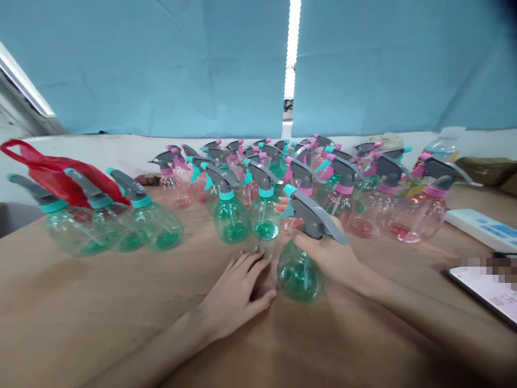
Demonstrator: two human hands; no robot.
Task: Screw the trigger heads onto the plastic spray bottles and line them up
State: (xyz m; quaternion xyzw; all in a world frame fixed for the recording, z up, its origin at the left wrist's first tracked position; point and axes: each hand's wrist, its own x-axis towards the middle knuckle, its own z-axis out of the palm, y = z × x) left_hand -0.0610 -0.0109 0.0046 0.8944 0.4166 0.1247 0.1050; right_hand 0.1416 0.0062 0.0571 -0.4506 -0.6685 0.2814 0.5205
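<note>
My right hand (329, 256) is wrapped round the neck of a green spray bottle (301, 277) with a grey trigger head and a teal nozzle. That bottle leans slightly, close to the tabletop; whether its base touches is unclear. Flat on the wooden table lies my left hand (240, 291), fingers spread, holding nothing, just left of the bottle. Beyond the hands stand two green spray bottles, a nearer one (231, 218) and its neighbour (265, 215). Pink spray bottles (416, 215) stand at the right, among several more pink and green ones behind.
Several green spray bottles (157, 226) stand in a group at the left, before a red plastic bag (60, 167). On the right are a white power strip (480, 226) and a phone (487, 291). A blue curtain (161, 64) hangs behind the wooden table (161, 302).
</note>
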